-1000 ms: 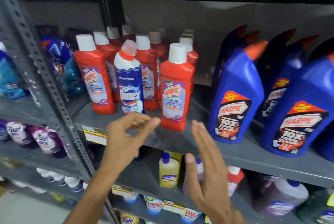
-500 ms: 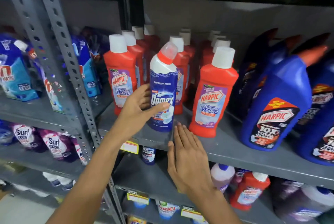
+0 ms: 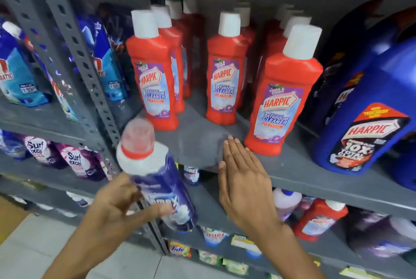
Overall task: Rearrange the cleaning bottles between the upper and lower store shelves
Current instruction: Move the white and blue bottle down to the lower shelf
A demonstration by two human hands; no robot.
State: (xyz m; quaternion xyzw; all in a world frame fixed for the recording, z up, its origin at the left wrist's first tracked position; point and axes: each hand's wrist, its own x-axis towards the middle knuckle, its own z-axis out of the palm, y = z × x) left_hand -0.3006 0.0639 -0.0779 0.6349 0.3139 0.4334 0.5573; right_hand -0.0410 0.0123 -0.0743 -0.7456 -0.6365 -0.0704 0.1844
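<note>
Head view: the left hand has its grip clamped around the lower body of a blue and white plastic Domex bottle with a translucent red cap. The bottle is tilted, cap up and leaning left, and sits off the shelf, in front of the near edge of the grey metal upper shelf and beside the grey perforated steel upright. It is motion-blurred.

The right hand lies flat and open, fingers together and pointing far, its fingertips on the near edge of the upper shelf; it holds nothing. Just right of those fingertips stands a red plastic Harpic bathroom cleaner bottle with a white cap. More red bottles of the same kind stand upright in rows farther back, one at the left front and one in the middle, with a bare patch of shelf between them and the hand. At the far right stands a large blue Harpic bottle.

Below, on the grey lower shelf, a small Domex bottle shows just under the upper shelf edge, and another red bottle stands to the right.
</note>
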